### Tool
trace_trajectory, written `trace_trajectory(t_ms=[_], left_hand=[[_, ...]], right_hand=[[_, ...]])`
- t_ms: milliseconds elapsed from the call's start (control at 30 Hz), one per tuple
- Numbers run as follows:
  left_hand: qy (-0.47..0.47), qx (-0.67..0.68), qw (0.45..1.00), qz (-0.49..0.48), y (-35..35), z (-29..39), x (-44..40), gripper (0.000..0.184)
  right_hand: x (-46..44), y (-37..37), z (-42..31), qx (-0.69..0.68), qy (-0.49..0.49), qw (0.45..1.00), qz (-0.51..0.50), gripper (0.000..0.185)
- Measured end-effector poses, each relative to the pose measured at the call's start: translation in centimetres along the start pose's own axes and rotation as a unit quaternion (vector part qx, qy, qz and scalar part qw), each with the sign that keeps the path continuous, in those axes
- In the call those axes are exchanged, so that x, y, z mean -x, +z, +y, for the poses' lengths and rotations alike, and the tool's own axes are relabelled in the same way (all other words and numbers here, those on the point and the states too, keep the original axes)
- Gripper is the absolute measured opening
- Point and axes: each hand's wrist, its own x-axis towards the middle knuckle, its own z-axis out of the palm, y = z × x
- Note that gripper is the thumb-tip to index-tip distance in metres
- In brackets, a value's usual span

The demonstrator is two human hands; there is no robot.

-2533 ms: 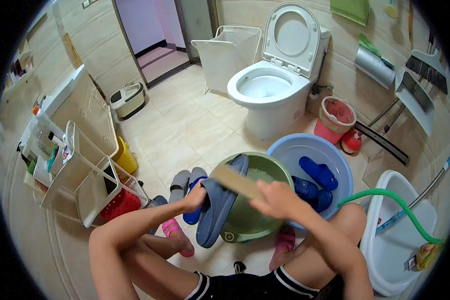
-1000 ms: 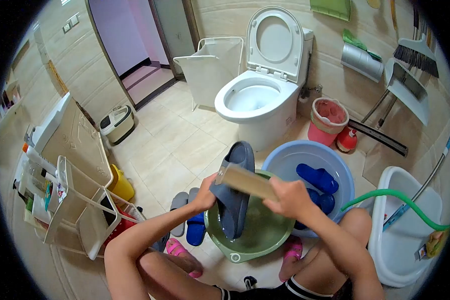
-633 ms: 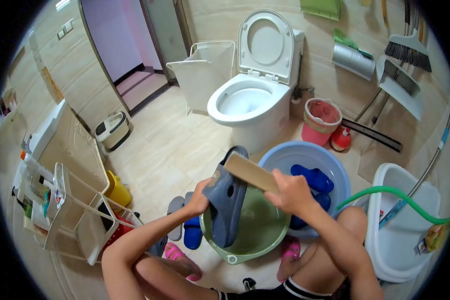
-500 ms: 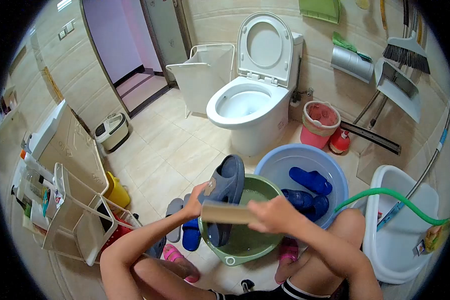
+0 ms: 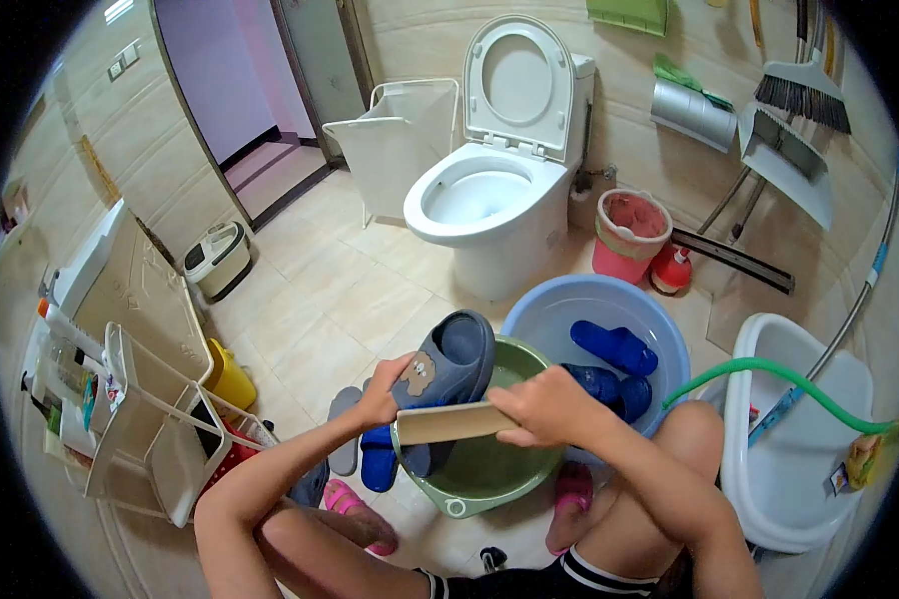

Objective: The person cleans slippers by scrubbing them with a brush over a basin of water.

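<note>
My left hand (image 5: 375, 399) is closed around the side of a dark grey slipper (image 5: 456, 361) with a bear-shaped patch. The slipper is tilted up over the green basin (image 5: 456, 507), which has water in it. My right hand (image 5: 546, 407) grips a flat beige scrubbing brush (image 5: 448, 423), held across the lower part of the slipper. Its bristle side is hidden from view. Behind the green basin stands a light blue basin (image 5: 681, 334) holding several dark blue slippers (image 5: 614, 344). More slippers, one blue (image 5: 378, 461) and one grey (image 5: 344, 444), lie on the floor left of the green basin.
A toilet (image 5: 489, 205) with its lid raised stands ahead, beside a white laundry hamper (image 5: 395, 150) and pink bin (image 5: 629, 255). At right, a green hose (image 5: 759, 365) runs over a white tub (image 5: 734, 499). A cream rack (image 5: 135, 394) stands at left.
The grey slipper has turned so more of its upper and the bear patch show. The brush has shifted slightly left and now appears sharper. The whole view has moved a little.
</note>
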Motion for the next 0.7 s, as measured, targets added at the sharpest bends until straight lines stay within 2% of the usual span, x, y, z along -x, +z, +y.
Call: trace_trajectory(t_ms=[67,100,133,200,267,367,400,433,467,533,600,700], left_hand=[[-0.021,-0.006,1.0,0.008,0.2,-0.5,0.1,0.031],[-0.037,0.045,0.997,0.045,0.6,-1.1,0.1,0.03],[-0.052,0.096,0.991,0.082,0.8,-1.6,0.1,0.029],[-0.058,0.106,0.989,0.089,0.6,-2.0,0.3,0.028],[-0.015,0.065,0.995,0.075,0.3,-1.6,0.4,0.029],[0.007,0.101,0.993,0.061,0.8,-1.1,0.2,0.031],[0.006,0.098,0.993,0.063,1.2,-1.8,0.3,0.031],[0.09,-0.018,0.987,0.135,1.6,-2.9,0.4,0.031],[0.172,-0.135,0.955,0.202,1.9,-4.0,0.6,0.032],[0.035,0.06,0.996,0.063,0.7,-0.9,-0.6,0.034],[0.017,0.063,0.994,0.092,1.0,-0.9,-0.8,0.033],[-0.007,0.068,0.993,0.095,1.2,-0.8,-0.8,0.033]], right_hand=[[0.1,0.1,1.0,0.009,0.032,0.998,0.058,0.04],[0.1,-0.6,1.3,0.015,0.087,0.993,0.074,0.039],[0.3,-1.0,1.8,0.018,0.086,0.994,0.072,0.039],[0.6,-1.1,2.6,0.003,0.137,0.98,0.142,0.038],[0.5,-0.5,2.0,-0.002,0.128,0.982,0.138,0.039],[-0.5,0.0,0.0,-0.001,-0.012,1.0,0.015,0.037],[-0.6,-0.2,-0.1,-0.002,-0.014,1.0,0.017,0.037],[-0.7,-0.6,-0.1,0.006,-0.018,0.999,0.031,0.037],[-0.8,-1.1,0.0,0.012,-0.022,0.999,0.045,0.037],[-0.6,-2.6,1.6,0.009,0.089,0.993,0.08,0.034],[-0.6,-3.5,3.3,0.012,0.172,0.972,0.159,0.033],[-0.4,-3.8,2.9,0.005,0.148,0.983,0.113,0.032]])
